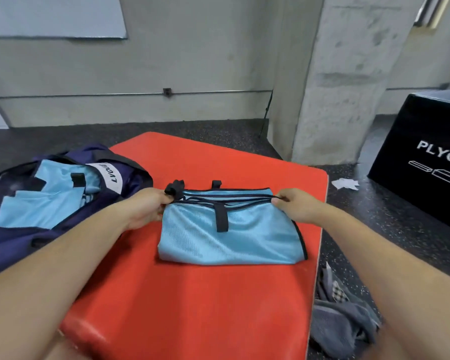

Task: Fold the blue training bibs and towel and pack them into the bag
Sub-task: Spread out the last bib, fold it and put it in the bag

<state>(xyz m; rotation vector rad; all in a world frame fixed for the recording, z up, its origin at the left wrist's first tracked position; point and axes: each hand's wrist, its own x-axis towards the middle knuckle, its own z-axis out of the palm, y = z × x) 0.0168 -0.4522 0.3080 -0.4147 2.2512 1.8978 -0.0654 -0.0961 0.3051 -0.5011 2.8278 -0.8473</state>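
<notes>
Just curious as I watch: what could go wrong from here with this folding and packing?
1. The left hand and right hand pinch only the far edge of the folded bib; lifted that way, it may fall open.
2. Its loose black straps could snag on the opening of the bag.
3. The grey towel lies crumpled on the floor beside the red mat, unfolded, and might be forgotten.

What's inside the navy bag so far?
Inside the navy bag lie light blue bibs with black tabs, filling its open mouth. Anything under them, and the bag's bottom, is covered.
</notes>
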